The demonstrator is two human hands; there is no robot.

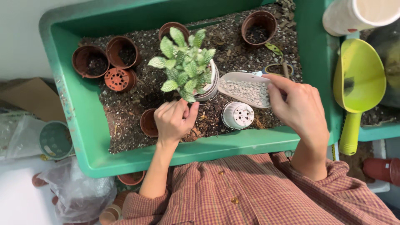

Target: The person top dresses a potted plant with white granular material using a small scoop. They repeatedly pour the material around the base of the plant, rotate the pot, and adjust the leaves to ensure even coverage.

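A small leafy green plant (183, 64) stands in a white pot (210, 81) on the soil of a green tray (87, 125). My left hand (175, 118) is just in front of the pot, fingers closed at the plant's lower leaves. A white scoop (243, 89) filled with pale gravel is gripped by my right hand (298, 108), its tip next to the pot's rim. An upturned white pot (237, 115) lies on the soil between my hands.
Several empty brown plastic pots (89, 61) lie on the soil, one at the back right (259, 27) and one beside my left hand (148, 123). A yellow-green scoop (358, 79) rests right of the tray. A white container (358, 14) is at top right.
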